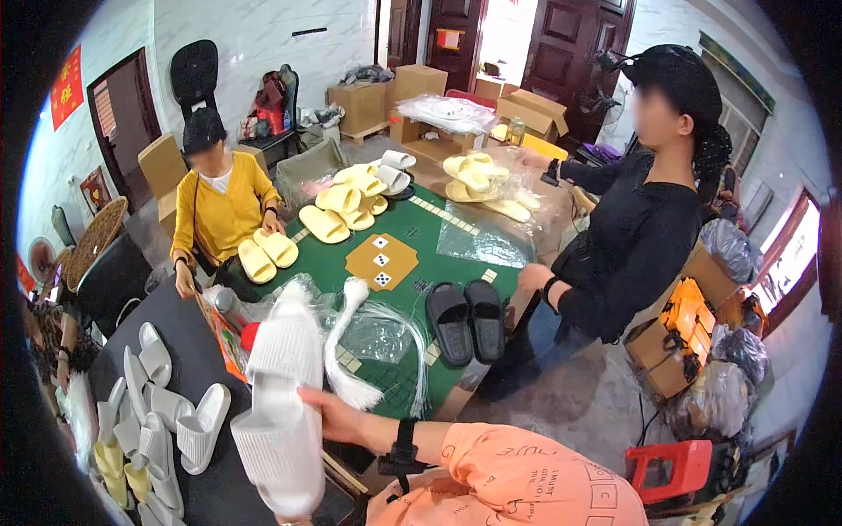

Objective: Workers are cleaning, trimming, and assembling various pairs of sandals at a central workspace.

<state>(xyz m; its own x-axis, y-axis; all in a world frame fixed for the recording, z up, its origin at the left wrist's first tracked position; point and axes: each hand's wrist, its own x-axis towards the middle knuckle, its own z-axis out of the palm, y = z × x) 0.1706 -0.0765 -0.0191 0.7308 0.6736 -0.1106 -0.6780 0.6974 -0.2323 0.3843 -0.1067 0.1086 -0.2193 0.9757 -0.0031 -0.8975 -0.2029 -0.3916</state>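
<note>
A pair of white ridged slide slippers (282, 438) is held up at the lower left of the table, one overlapping the other lengthwise. My right hand (333, 416) grips them at their right side, thumb across the edge and the other fingers hidden behind. Of my left hand (294, 522) only a sliver shows at the lower edge, below the slippers, so its fingers cannot be made out. Beyond the slippers, a bundle of white strings (346, 351) lies on the green table (412, 245), with a pair of black slides (465, 320) to its right.
Several loose white slides (203, 430) lie on a black surface at left. Yellow slides (324, 223) sit across the table. A person in yellow (224, 210) sits opposite; another in black (631, 202) stands at right near bagged slippers (478, 171). A red stool (671, 469) stands lower right.
</note>
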